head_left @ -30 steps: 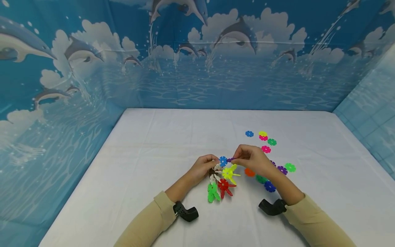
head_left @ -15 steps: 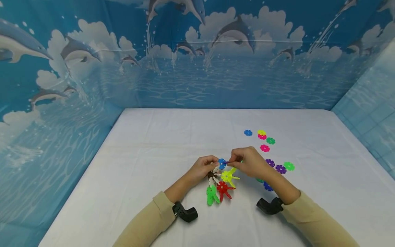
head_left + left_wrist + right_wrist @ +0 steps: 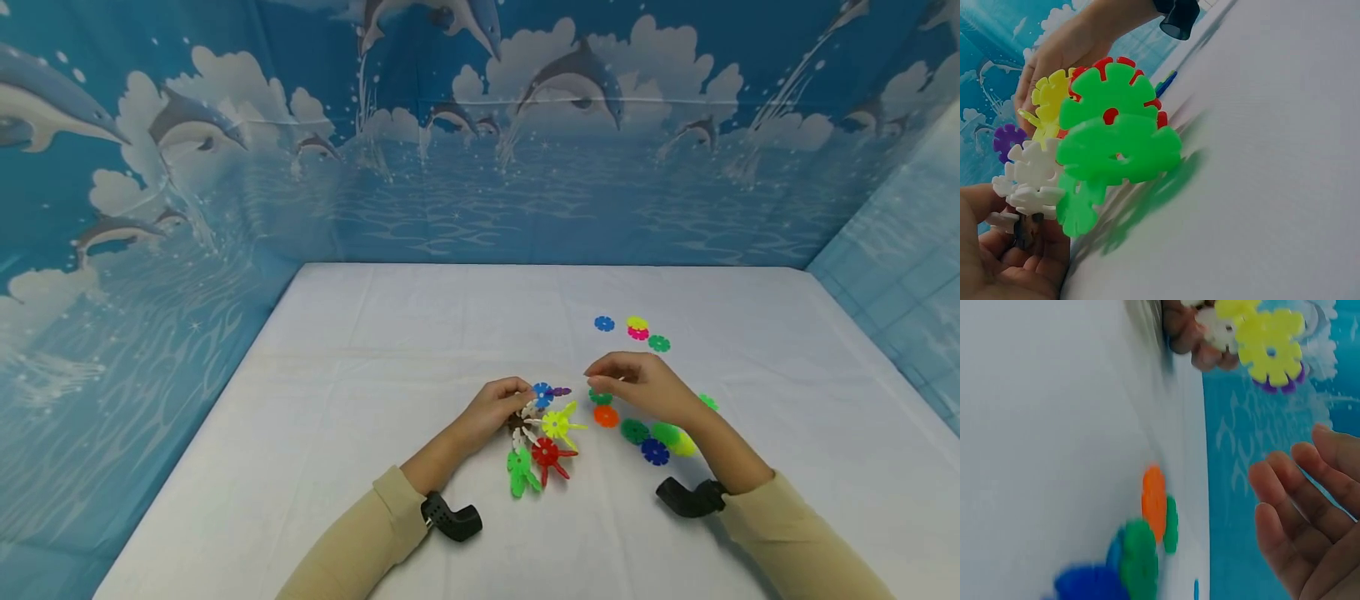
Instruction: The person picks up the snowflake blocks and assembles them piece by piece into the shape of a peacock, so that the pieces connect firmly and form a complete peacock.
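My left hand (image 3: 489,410) grips a built cluster of plastic snowflake discs by its upper left side. In it are a blue disc (image 3: 542,395), a purple disc (image 3: 561,392) jutting right from the blue one, and yellow (image 3: 557,423), red (image 3: 545,453), green (image 3: 519,468) and white (image 3: 531,417) bunches around a brown centre. The left wrist view has the green bunch (image 3: 1116,131) in front, partly hiding the red. Apart from the cluster, my right hand (image 3: 648,389) hovers over loose discs. In the right wrist view its fingers (image 3: 1279,506) are loosely bent, holding nothing.
Loose discs lie on the white-covered table (image 3: 375,333): orange (image 3: 606,417), dark blue (image 3: 655,452) and several greens near my right hand. Farther back are a blue disc (image 3: 604,323), a yellow disc (image 3: 637,322) and others. A dolphin-print curtain (image 3: 480,200) stands behind.
My right hand has let go of the purple disc and drawn back to the right. The purple disc stays on the blue one. My left hand keeps its hold in nearly the same place.
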The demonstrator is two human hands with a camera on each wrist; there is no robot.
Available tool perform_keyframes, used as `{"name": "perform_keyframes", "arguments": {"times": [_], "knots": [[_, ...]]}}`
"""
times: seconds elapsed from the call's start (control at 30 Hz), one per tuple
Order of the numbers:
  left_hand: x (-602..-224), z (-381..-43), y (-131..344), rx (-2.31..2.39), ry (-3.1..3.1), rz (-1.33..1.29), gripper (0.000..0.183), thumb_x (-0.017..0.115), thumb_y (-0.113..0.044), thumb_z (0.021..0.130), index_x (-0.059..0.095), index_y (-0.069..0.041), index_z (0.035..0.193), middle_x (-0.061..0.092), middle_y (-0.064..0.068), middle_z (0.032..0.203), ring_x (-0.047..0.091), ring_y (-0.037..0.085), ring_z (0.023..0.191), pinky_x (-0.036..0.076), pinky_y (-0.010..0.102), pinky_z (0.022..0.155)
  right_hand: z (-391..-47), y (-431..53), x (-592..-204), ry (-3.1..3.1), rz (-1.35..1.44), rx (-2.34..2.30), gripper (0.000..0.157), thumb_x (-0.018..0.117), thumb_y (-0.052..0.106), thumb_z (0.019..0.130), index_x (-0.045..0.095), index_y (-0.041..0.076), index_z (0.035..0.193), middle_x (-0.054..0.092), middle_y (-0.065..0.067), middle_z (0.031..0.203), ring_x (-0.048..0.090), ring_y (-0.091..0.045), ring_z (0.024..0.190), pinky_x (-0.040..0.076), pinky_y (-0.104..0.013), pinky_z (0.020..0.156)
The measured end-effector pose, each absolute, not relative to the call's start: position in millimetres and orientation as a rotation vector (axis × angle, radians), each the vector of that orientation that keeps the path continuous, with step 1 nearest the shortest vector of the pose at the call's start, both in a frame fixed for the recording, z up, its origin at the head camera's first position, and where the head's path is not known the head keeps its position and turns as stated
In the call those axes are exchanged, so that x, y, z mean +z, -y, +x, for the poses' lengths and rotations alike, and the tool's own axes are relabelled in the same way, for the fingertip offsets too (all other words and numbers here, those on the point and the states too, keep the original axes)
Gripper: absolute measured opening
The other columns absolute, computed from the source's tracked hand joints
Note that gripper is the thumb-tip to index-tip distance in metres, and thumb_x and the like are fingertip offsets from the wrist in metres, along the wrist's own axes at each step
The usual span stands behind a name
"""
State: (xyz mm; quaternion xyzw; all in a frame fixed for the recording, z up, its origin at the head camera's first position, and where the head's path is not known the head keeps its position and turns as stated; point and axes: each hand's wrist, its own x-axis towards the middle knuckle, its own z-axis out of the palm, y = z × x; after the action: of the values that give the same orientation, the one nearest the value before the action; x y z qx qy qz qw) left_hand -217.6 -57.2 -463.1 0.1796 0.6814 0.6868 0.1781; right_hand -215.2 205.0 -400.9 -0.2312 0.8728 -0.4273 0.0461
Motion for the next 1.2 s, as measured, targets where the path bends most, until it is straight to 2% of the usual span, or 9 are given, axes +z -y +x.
{"name": "perform_keyframes", "arguments": {"times": [0.13,0.3,0.5,0.6,0.83,1.03,1.2], "knots": [[-461.8,-216.6,57.7,1.944,-1.933,0.49,0.023,0.05,-0.012,0.101,0.057,0.01,0.101,0.047,0.0,0.076,0.045,0.012,0.067,0.04,0.026,0.063,-218.7,-226.9,-400.2,-2.695,-0.598,-1.25,0.027,0.064,0.022,0.097,0.067,-0.001,0.11,0.069,-0.01,0.096,0.064,-0.027,0.09,0.054,-0.031,0.076],[-462.4,-216.9,56.9,1.949,-1.927,0.477,0.023,0.05,-0.011,0.101,0.058,0.01,0.101,0.049,-0.001,0.077,0.046,0.012,0.067,0.04,0.025,0.063,-221.0,-251.1,-400.6,-2.705,-0.481,-1.172,0.033,0.063,0.025,0.097,0.065,-0.004,0.113,0.068,-0.012,0.1,0.064,-0.026,0.09,0.053,-0.024,0.076],[-462.1,-216.5,56.8,1.935,-1.935,0.48,0.024,0.05,-0.013,0.102,0.058,0.01,0.102,0.048,0.0,0.077,0.046,0.012,0.067,0.04,0.026,0.063,-224.7,-269.1,-408.2,-2.746,-0.372,-1.085,0.037,0.063,0.029,0.097,0.064,-0.002,0.115,0.067,-0.009,0.1,0.061,-0.023,0.088,0.053,-0.03,0.075],[-461.9,-216.3,56.9,1.927,-1.945,0.474,0.025,0.051,-0.014,0.102,0.058,0.01,0.103,0.048,0.0,0.077,0.046,0.012,0.067,0.041,0.026,0.064,-227.0,-272.9,-412.7,-2.769,-0.328,-1.027,0.036,0.066,0.029,0.095,0.065,-0.002,0.113,0.066,-0.007,0.098,0.06,-0.024,0.089,0.052,-0.033,0.074],[-461.7,-215.7,56.6,1.937,-1.942,0.479,0.026,0.051,-0.014,0.102,0.057,0.011,0.104,0.048,-0.001,0.077,0.046,0.012,0.067,0.041,0.026,0.063,-231.3,-273.5,-422.7,-2.769,-0.322,-0.905,0.039,0.081,0.022,0.081,0.066,-0.001,0.109,0.063,-0.006,0.094,0.056,-0.025,0.09,0.053,-0.034,0.076],[-461.6,-215.8,56.6,1.935,-1.946,0.489,0.025,0.051,-0.014,0.102,0.058,0.01,0.104,0.049,0.0,0.078,0.046,0.011,0.067,0.041,0.025,0.063,-230.9,-272.4,-421.4,-2.755,-0.345,-0.879,0.032,0.08,0.017,0.082,0.063,-0.001,0.102,0.059,-0.005,0.089,0.054,-0.024,0.085,0.052,-0.035,0.074],[-461.7,-215.8,55.9,1.94,-1.938,0.484,0.024,0.052,-0.014,0.101,0.058,0.009,0.104,0.051,-0.001,0.079,0.046,0.011,0.068,0.041,0.024,0.063,-228.1,-267.9,-419.2,-2.786,-0.404,-0.893,0.027,0.079,0.015,0.083,0.058,0.003,0.093,0.057,-0.004,0.084,0.052,-0.022,0.08,0.049,-0.032,0.07]]}}
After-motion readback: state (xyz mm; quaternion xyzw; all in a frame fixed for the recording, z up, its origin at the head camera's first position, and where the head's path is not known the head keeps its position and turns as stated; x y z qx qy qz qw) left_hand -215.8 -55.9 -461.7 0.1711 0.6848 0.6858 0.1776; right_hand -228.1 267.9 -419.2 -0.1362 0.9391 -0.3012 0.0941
